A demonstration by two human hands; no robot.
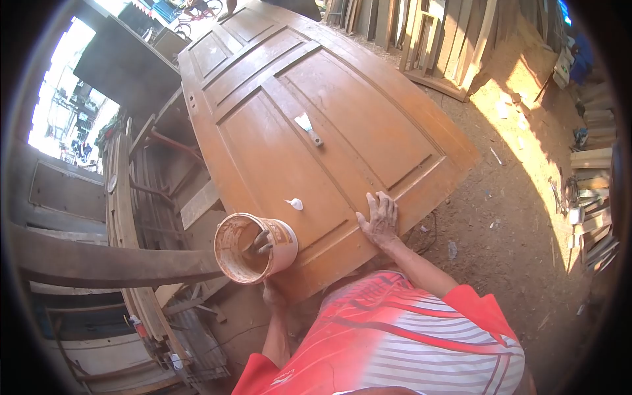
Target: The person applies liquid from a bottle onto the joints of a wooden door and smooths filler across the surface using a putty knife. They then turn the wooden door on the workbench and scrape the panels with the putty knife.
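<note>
A brown panelled wooden door (316,171) lies flat in front of me. My right hand (380,220) rests on its near end, fingers spread and holding nothing. At the near left corner, my left hand (273,296) grips a pale plastic bucket (282,243), mostly hidden behind it. The bucket is tilted, its mouth toward me, with brownish smears inside. Dark finger-like shapes show in its mouth; I cannot tell what they are. A putty knife (308,129) lies on the middle of the door. Nearer the bucket is a small white blob (295,204).
Timber and frames (447,46) lean at the back right. Stacked boards (592,171) line the far right beyond a dusty floor (500,217). On the left are a wooden beam (118,260) and long planks (122,191). A red bicycle (197,13) stands at the far end.
</note>
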